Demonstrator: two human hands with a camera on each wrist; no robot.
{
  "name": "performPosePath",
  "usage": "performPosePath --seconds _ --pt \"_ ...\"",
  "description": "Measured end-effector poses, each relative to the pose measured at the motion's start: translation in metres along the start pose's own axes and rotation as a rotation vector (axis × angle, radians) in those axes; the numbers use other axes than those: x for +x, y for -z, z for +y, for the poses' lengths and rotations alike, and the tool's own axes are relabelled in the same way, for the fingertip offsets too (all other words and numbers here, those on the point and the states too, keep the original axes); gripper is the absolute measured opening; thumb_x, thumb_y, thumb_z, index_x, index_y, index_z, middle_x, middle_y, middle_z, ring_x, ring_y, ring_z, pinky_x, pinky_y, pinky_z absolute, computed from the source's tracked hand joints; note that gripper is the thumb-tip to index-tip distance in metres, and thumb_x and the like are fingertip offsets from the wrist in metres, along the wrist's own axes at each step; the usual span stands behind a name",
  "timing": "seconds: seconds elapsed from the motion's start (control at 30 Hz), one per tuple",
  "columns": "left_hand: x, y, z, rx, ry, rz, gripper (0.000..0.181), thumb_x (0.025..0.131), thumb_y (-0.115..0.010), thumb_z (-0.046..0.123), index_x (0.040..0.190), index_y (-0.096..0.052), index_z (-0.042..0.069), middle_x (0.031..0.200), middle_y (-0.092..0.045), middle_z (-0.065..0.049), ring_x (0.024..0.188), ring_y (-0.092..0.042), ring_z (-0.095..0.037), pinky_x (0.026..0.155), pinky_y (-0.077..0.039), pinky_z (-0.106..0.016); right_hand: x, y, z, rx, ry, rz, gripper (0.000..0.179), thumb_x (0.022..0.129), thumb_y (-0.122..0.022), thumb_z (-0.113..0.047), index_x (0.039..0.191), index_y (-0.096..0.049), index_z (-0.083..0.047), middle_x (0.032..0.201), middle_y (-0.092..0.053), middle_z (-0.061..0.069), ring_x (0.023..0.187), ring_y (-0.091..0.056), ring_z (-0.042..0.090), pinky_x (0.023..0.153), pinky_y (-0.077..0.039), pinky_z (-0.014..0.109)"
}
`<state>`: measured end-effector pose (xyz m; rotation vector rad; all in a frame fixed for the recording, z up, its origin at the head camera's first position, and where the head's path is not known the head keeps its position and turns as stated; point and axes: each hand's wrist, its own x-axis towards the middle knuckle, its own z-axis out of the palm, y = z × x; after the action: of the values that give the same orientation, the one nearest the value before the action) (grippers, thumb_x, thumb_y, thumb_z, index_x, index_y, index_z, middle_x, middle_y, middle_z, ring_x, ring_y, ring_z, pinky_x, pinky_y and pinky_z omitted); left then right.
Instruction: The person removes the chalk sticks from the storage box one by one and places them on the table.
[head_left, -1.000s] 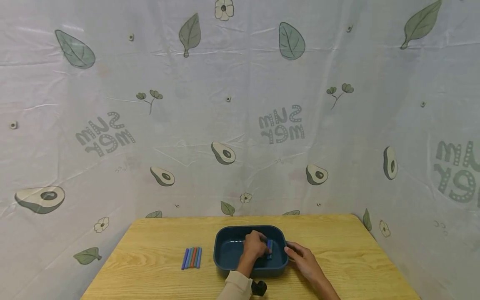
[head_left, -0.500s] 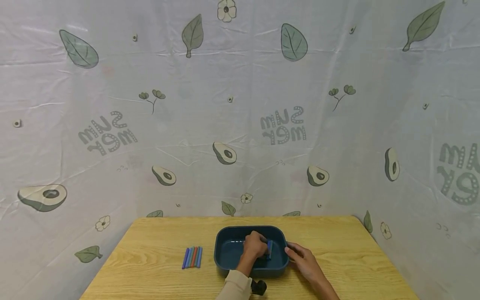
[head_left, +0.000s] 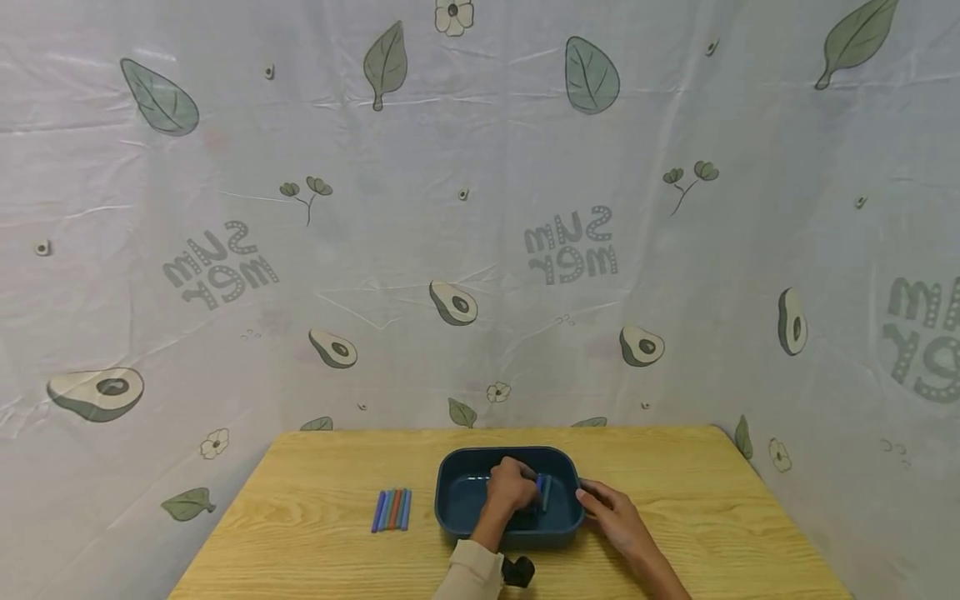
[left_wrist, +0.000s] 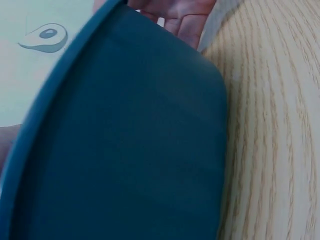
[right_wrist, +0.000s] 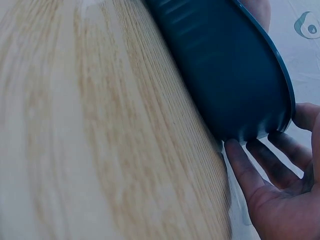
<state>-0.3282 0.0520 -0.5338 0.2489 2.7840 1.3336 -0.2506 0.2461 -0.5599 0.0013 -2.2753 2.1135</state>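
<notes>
A dark blue rectangular tray (head_left: 468, 542) with raised walls stands on the wooden table (head_left: 315, 567). My left hand (head_left: 510, 483) reaches inside it, fingers bent down and pinching a blue stick (head_left: 539, 482) whose lower part they hide. Close to its right lies a teal stick (head_left: 547, 493). At the tray's right end, my right hand (head_left: 617, 515) rests its fingertips against the outer wall. In the right wrist view, fairly straight fingers (right_wrist: 272, 162) touch that tray wall (right_wrist: 225, 75), with the thumb near its rim. The left wrist view shows mostly the tray's outer wall (left_wrist: 135, 135).
Left of the tray, a row of several coloured sticks (head_left: 392, 510), blue, green and red, lies side by side. Behind the table hangs a pale printed sheet (head_left: 397, 250) with leaves and avocados. A black object (head_left: 517, 572) sits at the left wrist.
The two sticks in the tray stand slightly further apart at the left hand's fingers. The right hand stays at the tray's end. The head view has shifted a little.
</notes>
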Motion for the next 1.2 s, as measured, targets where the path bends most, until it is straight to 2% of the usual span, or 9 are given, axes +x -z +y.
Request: performPosePath --seconds 0.23,0.37,0.6,0.8,0.97,1.2 --pt "-0.004 0.010 0.000 -0.050 -0.016 0.020 0.024 0.067 -0.085 0.008 0.090 -0.079 0.015 0.091 -0.072 -0.006 0.072 -0.061 -0.021 0.057 -0.051 -0.035 0.000 0.001 -0.001 -0.016 -0.012 -0.014 0.059 0.103 -0.054 -0.030 0.145 -0.043 0.008 0.146 -0.043 0.032 0.125 -0.058 0.036 0.089 -0.058 0.039" --pt "-0.007 0.018 -0.001 -0.083 -0.014 0.027 0.026 0.066 -0.083 0.006 0.091 -0.079 0.013 0.089 -0.072 -0.007 0.065 -0.060 -0.017 0.054 -0.050 -0.032 0.002 0.001 0.001 -0.016 -0.016 0.002 0.057 0.102 -0.056 -0.029 0.144 -0.045 0.007 0.145 -0.046 0.031 0.126 -0.056 0.038 0.088 -0.058 0.038" --pt "-0.014 0.032 -0.003 -0.166 -0.002 0.017 0.030 0.067 -0.081 0.002 0.096 -0.078 0.008 0.077 -0.070 -0.005 0.056 -0.062 -0.014 0.049 -0.053 -0.030 0.001 0.001 0.002 -0.018 -0.009 0.010 0.055 0.102 -0.057 -0.027 0.143 -0.046 0.008 0.143 -0.048 0.032 0.126 -0.057 0.038 0.088 -0.058 0.037" --pt "-0.021 0.042 -0.007 -0.208 0.015 -0.016 0.029 0.072 -0.079 0.001 0.101 -0.077 0.007 0.072 -0.070 -0.002 0.059 -0.064 -0.014 0.051 -0.054 -0.032 -0.001 -0.001 0.004 -0.003 -0.001 -0.009 0.057 0.101 -0.057 -0.028 0.143 -0.046 0.008 0.144 -0.047 0.032 0.127 -0.055 0.040 0.088 -0.058 0.038" --pt "-0.023 0.052 -0.009 -0.244 -0.007 -0.030 0.032 0.073 -0.079 0.001 0.104 -0.076 0.006 0.078 -0.072 -0.002 0.062 -0.067 -0.014 0.054 -0.056 -0.032 0.001 -0.002 0.003 0.003 -0.008 0.012 0.055 0.102 -0.057 -0.026 0.143 -0.046 0.009 0.144 -0.047 0.032 0.125 -0.057 0.039 0.088 -0.058 0.038" --pt "-0.025 0.067 -0.014 -0.296 -0.034 -0.034 0.032 0.076 -0.075 0.000 0.108 -0.074 0.002 0.083 -0.073 -0.005 0.063 -0.069 -0.019 0.056 -0.058 -0.037 0.002 -0.001 0.003 -0.004 -0.012 -0.011 0.057 0.103 -0.055 -0.027 0.145 -0.042 0.009 0.146 -0.043 0.034 0.128 -0.054 0.042 0.090 -0.058 0.039"
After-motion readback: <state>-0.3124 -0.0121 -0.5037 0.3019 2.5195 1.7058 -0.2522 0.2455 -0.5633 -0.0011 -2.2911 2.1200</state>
